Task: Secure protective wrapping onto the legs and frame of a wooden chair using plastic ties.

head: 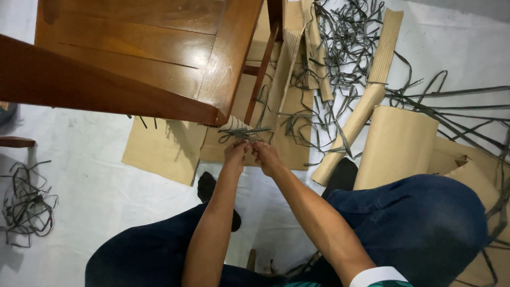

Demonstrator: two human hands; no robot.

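Observation:
Both my hands meet just below the corner of a wooden chair seat (175, 48). My left hand (235, 152) and my right hand (264, 154) pinch dark grey flat straps (241, 133) that wrap a corrugated cardboard-covered chair leg (234, 125) at that corner. The fingers of both hands are closed on the strap ends. My arms reach forward from my knees in dark blue trousers.
Corrugated cardboard sheets (164, 149) lie on the white floor under the chair. Rolled cardboard (350, 130) and a wide cardboard piece (396, 146) lie to the right. A tangle of grey straps (345, 42) spreads at the top right, another bundle of straps (26, 204) at far left.

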